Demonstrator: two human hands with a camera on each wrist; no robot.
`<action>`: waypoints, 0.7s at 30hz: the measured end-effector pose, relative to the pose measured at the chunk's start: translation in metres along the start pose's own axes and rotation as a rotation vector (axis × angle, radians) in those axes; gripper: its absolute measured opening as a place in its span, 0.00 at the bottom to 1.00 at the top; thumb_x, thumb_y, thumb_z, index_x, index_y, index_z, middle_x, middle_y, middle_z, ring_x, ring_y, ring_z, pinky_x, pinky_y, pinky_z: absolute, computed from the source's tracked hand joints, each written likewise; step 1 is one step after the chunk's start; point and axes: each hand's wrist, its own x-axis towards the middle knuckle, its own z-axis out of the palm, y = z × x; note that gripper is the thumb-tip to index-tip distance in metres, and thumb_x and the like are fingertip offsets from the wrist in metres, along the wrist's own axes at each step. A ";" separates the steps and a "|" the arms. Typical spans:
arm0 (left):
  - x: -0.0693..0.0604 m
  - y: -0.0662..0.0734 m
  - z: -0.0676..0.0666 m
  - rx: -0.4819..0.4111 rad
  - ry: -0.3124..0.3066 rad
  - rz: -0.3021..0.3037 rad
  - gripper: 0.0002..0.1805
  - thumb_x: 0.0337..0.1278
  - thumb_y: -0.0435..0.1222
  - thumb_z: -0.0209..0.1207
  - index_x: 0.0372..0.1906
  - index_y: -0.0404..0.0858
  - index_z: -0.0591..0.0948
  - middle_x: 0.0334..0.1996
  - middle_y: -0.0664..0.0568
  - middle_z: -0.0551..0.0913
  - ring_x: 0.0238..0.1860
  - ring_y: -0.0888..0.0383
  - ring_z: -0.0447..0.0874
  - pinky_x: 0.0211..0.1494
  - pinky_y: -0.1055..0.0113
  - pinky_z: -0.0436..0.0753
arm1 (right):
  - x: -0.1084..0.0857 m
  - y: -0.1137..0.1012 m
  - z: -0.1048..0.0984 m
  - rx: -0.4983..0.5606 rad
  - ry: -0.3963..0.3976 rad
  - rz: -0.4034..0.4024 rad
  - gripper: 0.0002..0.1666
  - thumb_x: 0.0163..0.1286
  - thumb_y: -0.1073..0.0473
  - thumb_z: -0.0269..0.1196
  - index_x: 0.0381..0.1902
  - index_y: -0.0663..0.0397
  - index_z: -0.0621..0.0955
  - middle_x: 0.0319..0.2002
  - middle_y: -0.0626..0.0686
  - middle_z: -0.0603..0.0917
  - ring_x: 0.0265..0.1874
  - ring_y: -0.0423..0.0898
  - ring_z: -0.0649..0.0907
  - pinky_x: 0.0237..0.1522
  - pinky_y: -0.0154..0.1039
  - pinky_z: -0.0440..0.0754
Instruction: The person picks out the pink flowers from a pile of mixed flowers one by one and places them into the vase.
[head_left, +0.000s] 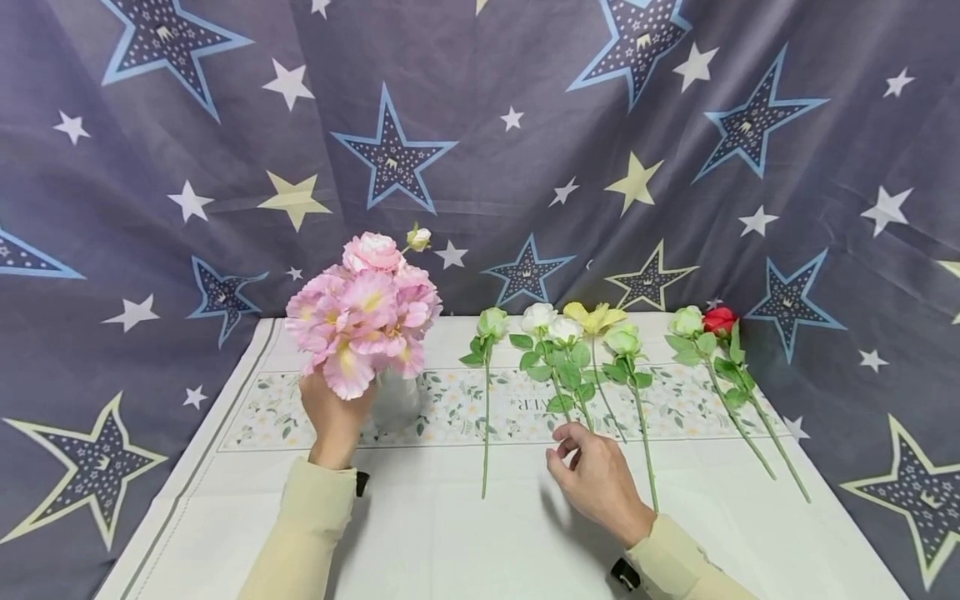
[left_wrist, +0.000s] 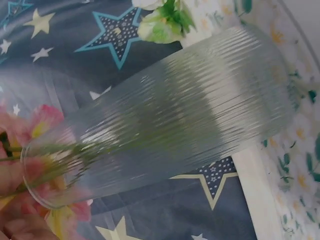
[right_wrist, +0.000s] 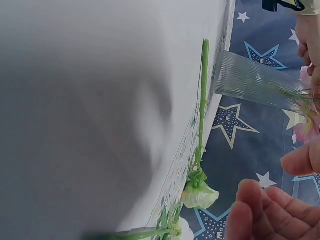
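Several pink flowers (head_left: 367, 312) stand bunched in a clear ribbed glass vase (left_wrist: 165, 120). My left hand (head_left: 339, 421) is at the vase's mouth, its fingers around the stems just under the blooms; the blooms partly hide it in the head view. My right hand (head_left: 596, 477) hovers above the table near the white rose (head_left: 564, 330) stems, fingers loosely bent with nothing between them. To its left lies a green-white rose (head_left: 492, 323); close on its other side are a yellow flower (head_left: 595, 318) and a pale green rose (head_left: 622, 340).
Farther right lie another pale green rose (head_left: 686, 321) and a red rose (head_left: 720, 320). A floral printed strip (head_left: 450, 408) crosses the white-covered table (head_left: 420, 517). Behind and beside the table hangs a dark star-patterned curtain (head_left: 480, 108).
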 end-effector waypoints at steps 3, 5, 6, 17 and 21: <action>-0.006 0.001 0.000 0.040 0.015 0.026 0.12 0.48 0.28 0.66 0.40 0.29 0.80 0.33 0.34 0.84 0.38 0.30 0.83 0.36 0.34 0.78 | 0.000 0.001 -0.001 -0.006 0.003 -0.003 0.09 0.58 0.64 0.73 0.36 0.49 0.84 0.24 0.38 0.83 0.19 0.32 0.78 0.24 0.30 0.77; -0.010 0.000 0.001 0.001 0.048 0.031 0.11 0.52 0.29 0.66 0.40 0.29 0.80 0.35 0.35 0.83 0.39 0.32 0.83 0.34 0.35 0.78 | 0.000 0.001 -0.002 -0.011 0.003 -0.001 0.09 0.58 0.64 0.73 0.36 0.49 0.85 0.24 0.38 0.83 0.20 0.33 0.78 0.24 0.30 0.77; -0.011 -0.001 0.001 -0.020 0.068 0.047 0.10 0.53 0.29 0.66 0.40 0.29 0.80 0.36 0.35 0.84 0.40 0.32 0.83 0.35 0.35 0.78 | 0.000 0.001 -0.003 -0.014 0.001 0.001 0.09 0.58 0.64 0.73 0.36 0.49 0.85 0.24 0.38 0.83 0.20 0.33 0.78 0.24 0.30 0.77; -0.025 0.000 -0.005 -0.125 0.083 0.034 0.10 0.53 0.32 0.69 0.37 0.33 0.80 0.17 0.44 0.78 0.18 0.47 0.77 0.24 0.48 0.72 | 0.003 0.005 -0.007 -0.032 0.003 0.010 0.09 0.59 0.64 0.73 0.37 0.51 0.85 0.25 0.39 0.83 0.20 0.33 0.78 0.24 0.31 0.77; -0.035 -0.002 -0.007 -0.077 0.034 0.023 0.14 0.51 0.36 0.74 0.30 0.34 0.80 0.17 0.43 0.80 0.19 0.44 0.79 0.23 0.46 0.73 | 0.004 0.008 -0.008 -0.051 0.010 0.013 0.09 0.59 0.63 0.73 0.37 0.51 0.85 0.25 0.39 0.83 0.20 0.32 0.78 0.24 0.31 0.77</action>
